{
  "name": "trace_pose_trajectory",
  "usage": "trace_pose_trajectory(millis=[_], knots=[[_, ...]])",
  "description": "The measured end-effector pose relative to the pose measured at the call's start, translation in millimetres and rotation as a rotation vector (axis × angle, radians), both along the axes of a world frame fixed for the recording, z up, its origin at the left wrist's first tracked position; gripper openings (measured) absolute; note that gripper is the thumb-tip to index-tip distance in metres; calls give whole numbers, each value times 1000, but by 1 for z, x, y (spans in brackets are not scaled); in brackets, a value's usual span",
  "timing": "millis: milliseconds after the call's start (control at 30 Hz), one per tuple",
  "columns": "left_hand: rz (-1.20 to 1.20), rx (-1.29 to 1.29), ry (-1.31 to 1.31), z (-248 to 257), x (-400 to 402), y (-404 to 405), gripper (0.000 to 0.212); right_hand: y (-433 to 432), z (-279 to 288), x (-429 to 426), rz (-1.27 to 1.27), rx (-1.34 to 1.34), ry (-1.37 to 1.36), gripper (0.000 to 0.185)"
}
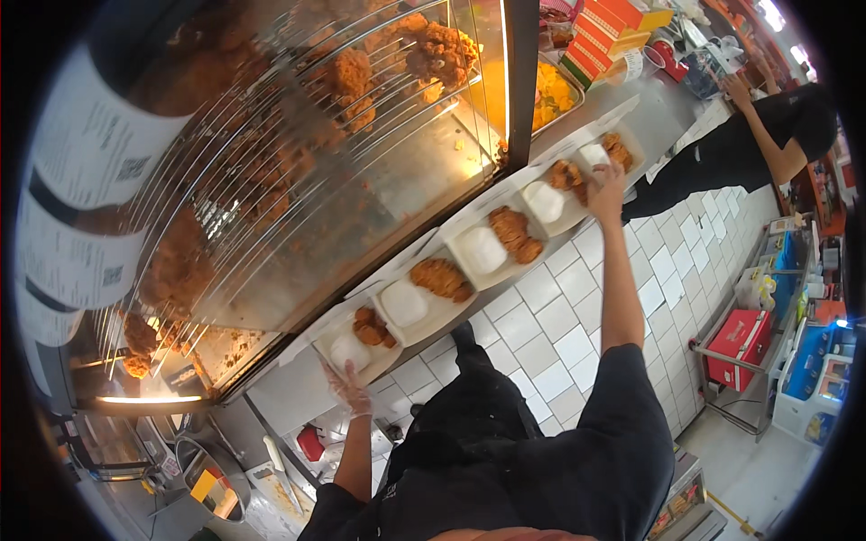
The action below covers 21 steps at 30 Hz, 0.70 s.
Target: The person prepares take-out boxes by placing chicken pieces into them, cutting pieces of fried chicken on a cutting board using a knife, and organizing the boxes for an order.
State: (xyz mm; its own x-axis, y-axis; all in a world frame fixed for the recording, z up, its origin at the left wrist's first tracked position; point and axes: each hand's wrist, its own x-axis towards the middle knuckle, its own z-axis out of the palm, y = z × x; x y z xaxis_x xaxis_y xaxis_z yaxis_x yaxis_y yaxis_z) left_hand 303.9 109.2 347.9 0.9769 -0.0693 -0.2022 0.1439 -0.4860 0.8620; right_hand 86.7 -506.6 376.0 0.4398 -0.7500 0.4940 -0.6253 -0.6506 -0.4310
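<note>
Several open paper food boxes [433,297] stand in a row along the counter, each with a white mound, apparently rice [481,249], beside fried chicken [514,233]. My left hand [350,392], in a clear plastic glove, touches the near side of the leftmost box, its fingers spread. My right hand [607,189] is over the right end of the row, at the edge between the last two boxes; its fingertips are by the rice, and whether they grip anything is unclear.
A lit glass display case [399,270] with fried chicken on wire racks [270,155] runs behind the boxes. Stacked red cartons [595,40] and a tray of yellow food [551,95] stand beyond. A co-worker [758,142] stands at right. A knife [283,466] lies lower left.
</note>
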Motion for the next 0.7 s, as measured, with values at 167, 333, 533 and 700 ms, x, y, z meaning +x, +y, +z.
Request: trace_pose_trajectory(millis=[167, 333, 533, 700], knots=[[-113, 129, -103, -2, -27, -97, 76, -108, 10, -27, -55, -87, 15, 25], [-206, 53, -12, 5, -52, -160, 86, -155, 12, -46, -152, 186, 41, 27], [-297, 99, -32, -6, -65, -199, 86, -168, 16, -65, -251, -150, -6, 33], [-209, 133, -47, 12, -71, -218, 87, -90, 3, -34, -302, 129, -887, 40]])
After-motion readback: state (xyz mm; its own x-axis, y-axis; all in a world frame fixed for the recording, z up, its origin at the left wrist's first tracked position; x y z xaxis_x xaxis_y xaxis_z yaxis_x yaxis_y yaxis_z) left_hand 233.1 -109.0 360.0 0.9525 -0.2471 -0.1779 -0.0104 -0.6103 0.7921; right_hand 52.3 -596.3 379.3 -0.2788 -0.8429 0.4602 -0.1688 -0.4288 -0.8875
